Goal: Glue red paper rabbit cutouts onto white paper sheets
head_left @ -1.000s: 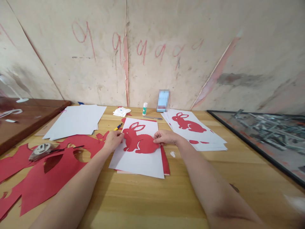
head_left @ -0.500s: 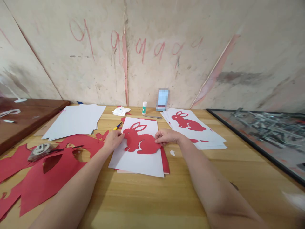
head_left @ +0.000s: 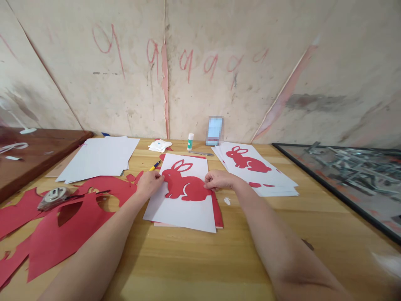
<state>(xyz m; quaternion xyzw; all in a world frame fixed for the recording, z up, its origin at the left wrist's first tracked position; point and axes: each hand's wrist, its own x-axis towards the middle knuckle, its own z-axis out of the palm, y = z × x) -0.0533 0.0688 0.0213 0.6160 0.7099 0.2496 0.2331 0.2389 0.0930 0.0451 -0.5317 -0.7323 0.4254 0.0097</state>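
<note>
A red paper rabbit cutout [head_left: 192,188] lies over a white sheet of paper [head_left: 184,217] in front of me. My left hand [head_left: 151,182] pinches the cutout at its nose, on the left edge. At the tail end, my right hand [head_left: 219,179] has its fingers closed on the opposite edge. Under the white sheet, red paper [head_left: 217,213] sticks out on the right. A yellow and dark pen [head_left: 154,166] lies just beyond my left hand. Near my right wrist is a small white paper scrap [head_left: 227,201].
Red paper offcuts [head_left: 62,246] and a tape measure [head_left: 54,198] lie at left, below stacked white sheets [head_left: 97,159]. A glue stick [head_left: 190,142] and a phone [head_left: 214,130] stand by the wall. Another red rabbit [head_left: 250,163] is on papers at right, near a black-framed panel [head_left: 338,200].
The rabbit cutout has shifted very slightly away from me, its lower edge now a little higher on the sheet. Both hands keep their grip at the same ends.
</note>
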